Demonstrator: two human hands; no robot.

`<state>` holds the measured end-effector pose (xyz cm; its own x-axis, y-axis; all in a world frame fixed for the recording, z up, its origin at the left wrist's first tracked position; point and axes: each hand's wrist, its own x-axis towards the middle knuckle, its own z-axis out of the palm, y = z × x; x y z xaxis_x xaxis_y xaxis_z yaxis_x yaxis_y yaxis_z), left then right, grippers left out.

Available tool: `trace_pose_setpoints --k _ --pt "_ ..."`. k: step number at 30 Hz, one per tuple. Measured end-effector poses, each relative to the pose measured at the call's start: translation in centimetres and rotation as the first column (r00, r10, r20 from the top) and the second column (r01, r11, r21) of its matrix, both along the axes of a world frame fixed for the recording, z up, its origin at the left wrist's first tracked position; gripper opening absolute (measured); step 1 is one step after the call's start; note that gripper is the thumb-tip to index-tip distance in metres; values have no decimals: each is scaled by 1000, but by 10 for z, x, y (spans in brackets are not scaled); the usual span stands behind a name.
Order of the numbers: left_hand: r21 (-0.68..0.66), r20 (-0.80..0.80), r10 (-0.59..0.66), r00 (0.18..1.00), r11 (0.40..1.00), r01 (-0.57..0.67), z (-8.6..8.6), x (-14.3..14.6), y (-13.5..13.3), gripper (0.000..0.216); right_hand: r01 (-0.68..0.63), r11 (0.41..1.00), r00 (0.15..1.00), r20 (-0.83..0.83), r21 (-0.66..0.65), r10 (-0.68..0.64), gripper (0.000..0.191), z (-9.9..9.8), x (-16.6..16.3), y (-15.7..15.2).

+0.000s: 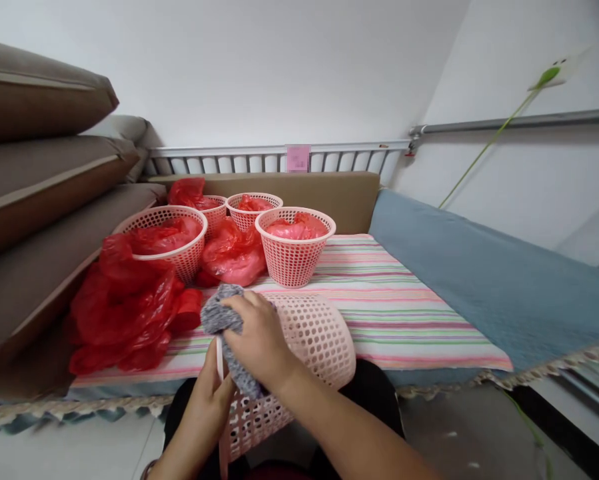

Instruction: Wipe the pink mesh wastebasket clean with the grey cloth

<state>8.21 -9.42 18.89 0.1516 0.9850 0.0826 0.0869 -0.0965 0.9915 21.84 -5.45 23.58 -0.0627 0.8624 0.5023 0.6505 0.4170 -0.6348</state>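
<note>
A pink perforated plastic basket (319,333) lies tipped on its side across my lap, its open end toward the left. My left hand (210,393) is closed around the basket's rim, thumb on one side. In my right hand (259,337) is a grey mottled cloth (224,308), bunched at the top and hanging down over the rim and wall. The right fingers press the cloth against the basket near its rim. The far side of the basket is hidden.
Behind stand several pink baskets (295,263) holding red plastic bags. More red bags (129,313) lie at the left on the striped cloth (409,307). Stacked brown cushions (44,180) rise on the left. A blue-covered side (479,260) bounds the right; a radiator (259,160) runs behind.
</note>
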Motion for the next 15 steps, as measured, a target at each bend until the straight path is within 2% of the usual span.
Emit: trace_pose_setpoints --k 3,6,9,12,13,15 --pt "20 -56 72 996 997 -71 -4 -1 -3 68 -87 996 995 42 35 86 36 10 -29 -6" --pt "-30 -19 60 998 998 -61 -12 3 -8 72 -36 999 987 155 -5 37 36 5 -6 -6" --pt "-106 61 36 997 994 -30 -19 8 -16 72 213 973 934 310 -88 -177 41 -9 55 4" --pt "-101 58 -16 998 995 22 -22 9 -23 68 481 863 842 357 -156 -404 39 -22 119 11" --pt "-93 51 -47 998 994 52 -20 8 -25 67 552 816 796 400 -170 -455 38 -26 134 10" --pt "-83 44 -105 993 991 109 -13 5 -23 66 629 763 727 459 -148 -510 36 -32 149 3"
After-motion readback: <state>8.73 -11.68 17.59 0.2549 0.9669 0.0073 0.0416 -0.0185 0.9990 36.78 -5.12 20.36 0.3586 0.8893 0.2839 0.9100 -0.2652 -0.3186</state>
